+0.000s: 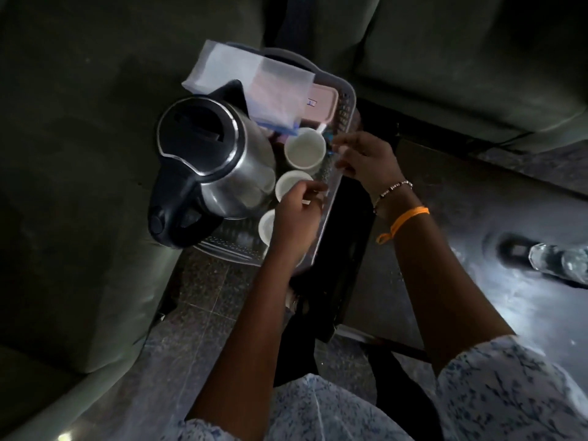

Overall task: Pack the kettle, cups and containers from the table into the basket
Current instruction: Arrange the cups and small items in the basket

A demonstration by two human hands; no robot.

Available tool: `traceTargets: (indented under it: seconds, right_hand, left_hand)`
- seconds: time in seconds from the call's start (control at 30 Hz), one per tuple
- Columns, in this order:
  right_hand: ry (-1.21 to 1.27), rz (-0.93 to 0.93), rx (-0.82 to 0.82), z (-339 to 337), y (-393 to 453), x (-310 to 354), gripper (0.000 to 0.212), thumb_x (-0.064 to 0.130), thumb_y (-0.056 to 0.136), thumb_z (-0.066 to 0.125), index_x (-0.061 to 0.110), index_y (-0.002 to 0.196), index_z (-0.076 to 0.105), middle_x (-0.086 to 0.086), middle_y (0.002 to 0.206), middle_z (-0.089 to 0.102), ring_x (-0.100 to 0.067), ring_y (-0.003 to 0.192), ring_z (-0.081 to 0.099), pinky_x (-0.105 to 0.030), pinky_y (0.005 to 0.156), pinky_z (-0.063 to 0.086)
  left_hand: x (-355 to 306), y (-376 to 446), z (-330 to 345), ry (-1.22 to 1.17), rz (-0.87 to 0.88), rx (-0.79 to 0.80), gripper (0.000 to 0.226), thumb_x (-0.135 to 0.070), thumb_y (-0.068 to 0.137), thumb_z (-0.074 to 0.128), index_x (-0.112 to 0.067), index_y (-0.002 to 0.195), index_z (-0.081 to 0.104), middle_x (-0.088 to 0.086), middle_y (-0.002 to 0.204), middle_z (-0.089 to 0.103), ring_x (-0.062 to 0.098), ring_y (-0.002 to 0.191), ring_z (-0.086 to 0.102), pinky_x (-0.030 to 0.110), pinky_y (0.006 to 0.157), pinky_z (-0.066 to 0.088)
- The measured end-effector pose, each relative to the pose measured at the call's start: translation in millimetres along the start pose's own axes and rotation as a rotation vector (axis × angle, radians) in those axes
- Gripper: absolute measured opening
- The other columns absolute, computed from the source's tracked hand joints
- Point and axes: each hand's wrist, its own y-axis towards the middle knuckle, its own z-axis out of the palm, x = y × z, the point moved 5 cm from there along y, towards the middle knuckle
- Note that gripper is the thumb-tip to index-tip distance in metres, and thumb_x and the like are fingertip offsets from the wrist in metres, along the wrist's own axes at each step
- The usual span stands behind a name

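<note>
Grey perforated plastic basket [345, 109], rectangular, seen from above beside a dark sofa; it holds all items listed below.

Stainless-steel electric kettle [219, 167] with black lid and black handle: stands upright in the left part of the basket, handle toward the viewer.

White ceramic cup [304, 151]: upright, mouth up, right of the kettle. Second white cup [291, 183]: just nearer the viewer, close beside the first. Third white cup [266, 226]: nearer again, partly hidden under the left hand.

Pink rectangular lidded container [321, 105]: at the far end of the basket, partly covered by a translucent white plastic packet [251, 81] that leans over the basket's far rim.

Left hand [296, 218]: over the near cups, fingers curled with tips at the rim of the second cup; whether they grip it cannot be told.

Right hand [366, 160]: at the basket's right wall, fingers bent and loosely gathered near a small blue object; blur hides whether anything is pinched. Beaded bracelet and orange band on that wrist.

Clear glass bottle [560, 259]: lying on the grey table [461, 237] at right, well apart from the basket.
</note>
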Motion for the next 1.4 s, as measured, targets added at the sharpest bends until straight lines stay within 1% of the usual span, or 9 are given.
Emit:
traceTargets:
  seconds: [0.13, 0.33, 0.43, 0.57, 0.77, 0.87, 0.97, 1.13, 1.4]
  right_hand:
    - [0.032, 0.043, 0.002, -42.3, -38.1, -31.9, 0.024, 0.002, 0.094, 0.045, -0.002, 0.113, 0.059, 0.004, 0.078, 0.057, -0.006, 0.064, 0.052, -0.013, 0.059, 0.042]
    - [0.110, 0.116, -0.048, -133.3, -96.0, -100.2, 0.023, -0.004, 0.093, 0.044, -0.008, 0.113, 0.056, 0.003, 0.075, 0.056, -0.002, 0.057, 0.054, -0.015, 0.055, 0.040]
    - [0.097, 0.163, -0.127, -198.6, -126.1, -143.5, 0.022, -0.005, 0.092, 0.046, -0.008, 0.110, 0.058, -0.001, 0.081, 0.060, 0.005, 0.053, 0.055, -0.005, 0.050, 0.042]
    - [0.087, 0.265, -0.247, -295.2, -159.5, -205.8, 0.021, -0.004, 0.091, 0.048, -0.010, 0.108, 0.059, -0.002, 0.079, 0.059, 0.004, 0.052, 0.056, -0.004, 0.051, 0.045]
    - [0.059, 0.315, -0.459, -431.2, -179.5, -264.8, 0.021, 0.001, 0.090, 0.049, -0.005, 0.104, 0.063, 0.000, 0.068, 0.057, -0.011, 0.060, 0.052, -0.019, 0.060, 0.045]
    - [0.024, 0.298, -0.578, -484.6, -171.3, -278.2, 0.021, 0.003, 0.087, 0.052, 0.000, 0.105, 0.063, -0.010, 0.088, 0.062, -0.021, 0.082, 0.055, -0.042, 0.082, 0.049]
    - [-0.027, 0.286, -0.674, -520.7, -158.6, -282.6, 0.036, 0.001, 0.084, 0.052, 0.002, 0.120, 0.054, -0.019, 0.121, 0.058, -0.022, 0.101, 0.054, -0.038, 0.095, 0.045]
    - [-0.008, 0.271, -0.491, -531.5, -128.9, -286.1, 0.067, -0.007, 0.085, 0.047, 0.008, 0.146, 0.024, -0.012, 0.153, 0.028, -0.022, 0.138, 0.033, -0.031, 0.117, 0.028]
    - [0.011, 0.315, -0.373, -523.0, -128.1, -291.9, 0.070, -0.002, 0.088, 0.047, 0.008, 0.149, 0.014, -0.015, 0.154, 0.022, -0.030, 0.140, 0.029, -0.040, 0.116, 0.028]
  left_hand:
    - [2.1, -22.7, 33.0, 0.028, 0.019, 0.023, 0.018, -0.006, 0.090, 0.049, -0.020, 0.092, 0.061, -0.010, 0.080, 0.062, -0.004, 0.073, 0.058, 0.012, 0.068, 0.049]
    - [8.9, -69.3, 119.5, 0.103, -0.004, 0.103, 0.019, -0.010, 0.093, 0.045, -0.021, 0.097, 0.061, -0.004, 0.088, 0.063, 0.013, 0.083, 0.062, 0.033, 0.081, 0.051]
    - [15.1, -97.3, 183.9, 0.154, -0.022, 0.157, 0.020, -0.014, 0.093, 0.045, -0.027, 0.094, 0.061, -0.009, 0.085, 0.063, 0.010, 0.084, 0.063, 0.028, 0.080, 0.051]
    - [14.6, -130.0, 282.0, 0.215, -0.011, 0.275, 0.019, -0.011, 0.092, 0.046, -0.024, 0.093, 0.060, -0.009, 0.078, 0.059, 0.000, 0.063, 0.056, 0.012, 0.058, 0.044]
    - [7.9, -151.8, 407.2, 0.311, -0.028, 0.395, 0.018, -0.011, 0.092, 0.047, -0.019, 0.105, 0.058, 0.001, 0.095, 0.058, 0.019, 0.087, 0.058, 0.032, 0.078, 0.047]
    - [7.5, -149.0, 451.9, 0.390, -0.030, 0.410, 0.028, -0.015, 0.091, 0.050, -0.015, 0.120, 0.051, 0.004, 0.109, 0.057, 0.021, 0.101, 0.058, 0.029, 0.082, 0.044]
    - [13.8, -143.6, 474.9, 0.540, -0.051, 0.417, 0.049, -0.021, 0.090, 0.055, -0.014, 0.135, 0.037, 0.008, 0.134, 0.045, 0.021, 0.117, 0.049, 0.030, 0.095, 0.040]
    - [21.8, -137.7, 486.0, 0.653, -0.071, 0.505, 0.077, -0.020, 0.092, 0.053, -0.019, 0.149, 0.002, 0.003, 0.159, 0.008, 0.026, 0.139, 0.030, 0.044, 0.114, 0.030]
    - [22.1, -138.3, 491.0, 0.534, -0.051, 0.526, 0.071, -0.007, 0.093, 0.048, -0.021, 0.149, 0.006, 0.000, 0.158, 0.007, 0.022, 0.136, 0.035, 0.025, 0.099, 0.036]
